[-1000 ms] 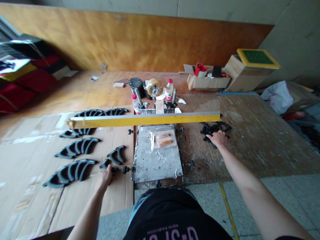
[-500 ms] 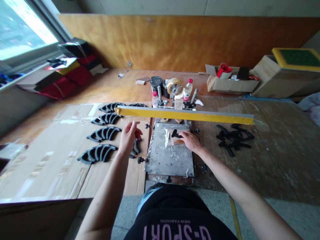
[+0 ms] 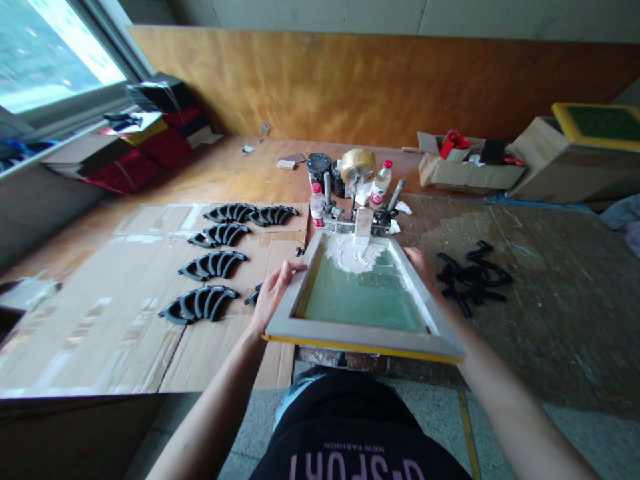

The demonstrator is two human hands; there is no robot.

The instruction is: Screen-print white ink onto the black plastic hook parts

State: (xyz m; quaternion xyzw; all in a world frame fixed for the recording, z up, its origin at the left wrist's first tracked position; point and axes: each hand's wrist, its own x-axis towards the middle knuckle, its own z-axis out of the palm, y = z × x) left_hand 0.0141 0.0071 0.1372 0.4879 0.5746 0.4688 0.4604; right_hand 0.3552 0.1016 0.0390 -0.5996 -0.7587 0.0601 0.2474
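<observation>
Largest first: upright orange-brown wooden board [image 3: 300, 83] along the back, foot of it meeting a brown wooden worktable [image 3: 235, 177]. Flat tan cardboard sheet [image 3: 130, 287] spread over the table's left part.

Mid-table, directly before the person: rectangular grey-topped printing frame [image 3: 357, 334], yellow strip along its near edge, translucent green mesh [image 3: 360, 300] filling the middle. Cannot tell whether the near rail rests on anything. Open tan cardboard box [image 3: 460, 177] at rear right, red and black items inside.

Left hand [image 3: 274, 288] closed on the frame's left rail, fingertips at its upper edge. Right hand [image 3: 421, 265] touching the right rail on the outer side; fingers partly hidden, so cannot tell how far they close.

Four rows of curved black pieces [image 3: 213, 265] on the cardboard, left of the left hand; a further piece just beside that hand, partly hidden by it. Loose heap of black angular pieces [image 3: 467, 274] on the table, right of the right hand.

Behind the frame, a roll of yellowish clear tape [image 3: 357, 163] and two red-capped bottles, one [image 3: 381, 185] farther right. Smallest: patch of thick white paste [image 3: 345, 259] at the mesh's far end, pale flat block [image 3: 364, 223] standing at it.
</observation>
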